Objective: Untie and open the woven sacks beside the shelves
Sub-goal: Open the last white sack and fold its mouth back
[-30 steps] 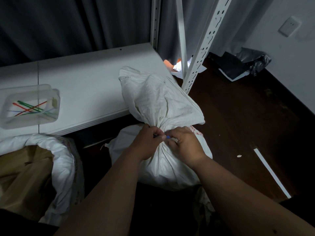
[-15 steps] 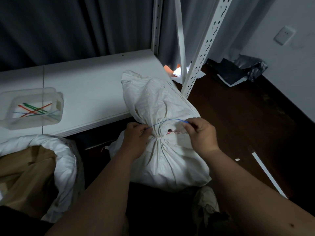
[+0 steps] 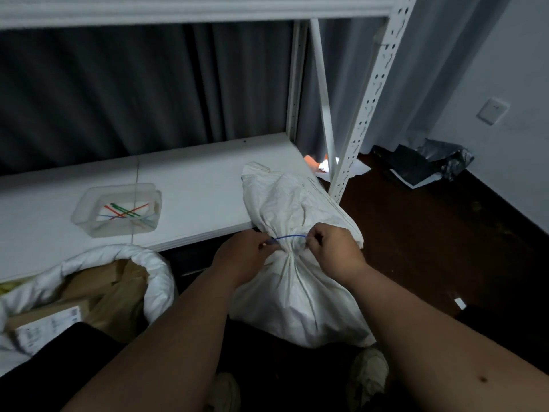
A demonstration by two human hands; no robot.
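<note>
A white woven sack [image 3: 300, 295] stands on the dark floor against the front edge of the low white shelf [image 3: 190, 185]. Its neck is gathered tight, and its loose top flops back onto the shelf. A thin blue tie [image 3: 289, 237] arcs across the front of the neck. My left hand [image 3: 245, 257] pinches the tie's left end at the neck. My right hand [image 3: 334, 251] pinches the tie's right end, its fingers curled beside the gathered cloth. A second white sack [image 3: 148, 281] at the lower left stands open with its rim rolled down, showing brown parcels inside.
A clear plastic tray [image 3: 118, 211] with several coloured ties sits on the shelf. White perforated shelf posts [image 3: 365, 114] rise right of the sack. Dark curtains hang behind. Black and grey bags [image 3: 427, 165] lie on the floor by the right wall. My shoes show at the bottom.
A second ago both hands were pressed together at the knot. They have since drawn apart, stretching the blue tie out across the neck. The view has tilted upward.
</note>
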